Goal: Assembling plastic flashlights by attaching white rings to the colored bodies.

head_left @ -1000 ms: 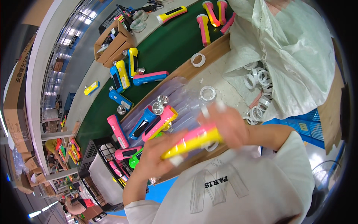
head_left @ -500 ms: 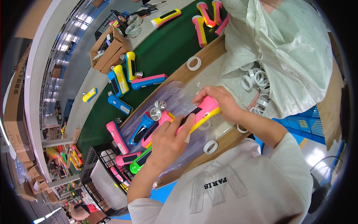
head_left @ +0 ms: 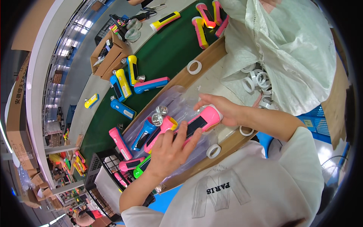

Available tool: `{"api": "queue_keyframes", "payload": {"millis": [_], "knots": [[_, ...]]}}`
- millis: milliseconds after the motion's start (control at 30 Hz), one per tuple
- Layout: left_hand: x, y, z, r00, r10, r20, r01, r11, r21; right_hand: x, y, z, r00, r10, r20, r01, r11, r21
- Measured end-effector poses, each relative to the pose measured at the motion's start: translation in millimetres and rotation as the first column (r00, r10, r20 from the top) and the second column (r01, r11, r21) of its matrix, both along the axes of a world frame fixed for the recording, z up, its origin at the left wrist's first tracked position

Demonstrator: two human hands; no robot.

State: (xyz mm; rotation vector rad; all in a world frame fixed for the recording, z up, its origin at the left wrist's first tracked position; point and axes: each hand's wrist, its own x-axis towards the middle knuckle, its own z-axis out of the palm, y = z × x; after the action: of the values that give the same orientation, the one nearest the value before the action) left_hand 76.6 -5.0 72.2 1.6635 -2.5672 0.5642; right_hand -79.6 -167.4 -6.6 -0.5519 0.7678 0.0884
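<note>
A pink flashlight (head_left: 212, 116) with a dark panel on its side lies slantwise between my hands, its wide end to the right. My left hand (head_left: 168, 153) grips its narrower body, fingers over the panel. Against the wide end, by a white rim, my right hand (head_left: 227, 109) is curved, with some fingers reaching past the far side. Close to my left hand lie another pink flashlight (head_left: 154, 140), a blue flashlight (head_left: 143, 135) and a green flashlight (head_left: 140, 169). Two shiny reflectors (head_left: 157, 119) sit beside them.
White rings (head_left: 261, 78) spill from a pale woven sack (head_left: 291, 53) at the right. Single rings lie on the tray's wooden edges (head_left: 181, 79). Several colourful flashlights (head_left: 123, 81) lie on the green belt (head_left: 162, 49). A black crate (head_left: 94, 170) stands at lower left.
The flashlight has rolled in my hands, so its dark panel now faces up and its yellow side is hidden. My right hand has shifted slightly down around the wide end.
</note>
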Motion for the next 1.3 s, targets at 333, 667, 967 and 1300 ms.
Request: {"api": "queue_keyframes", "payload": {"millis": [333,667,967,1300], "knots": [[-10.1,-19.7,-23.1,0.982,0.096,-0.160,-0.080,0.992,0.099,-2.6,5.6,-39.4,0.918,-0.354,0.181,0.379,0.916,-0.129],[-13.3,-32.4,-41.6,0.968,0.109,-0.224,-0.099,0.993,0.058,-11.5,-8.8,-44.3,0.938,-0.305,0.165,0.336,0.915,-0.224],[-11.2,-17.3,-38.9,0.646,0.273,-0.713,-0.087,0.954,0.287,-32.2,6.7,-16.3,0.938,-0.113,0.328,0.340,0.487,-0.804],[-18.0,-15.0,-67.5,0.138,0.497,-0.857,-0.115,0.867,0.484,-20.3,-12.6,-8.7,0.895,-0.291,0.338,0.402,0.855,-0.329]]}}
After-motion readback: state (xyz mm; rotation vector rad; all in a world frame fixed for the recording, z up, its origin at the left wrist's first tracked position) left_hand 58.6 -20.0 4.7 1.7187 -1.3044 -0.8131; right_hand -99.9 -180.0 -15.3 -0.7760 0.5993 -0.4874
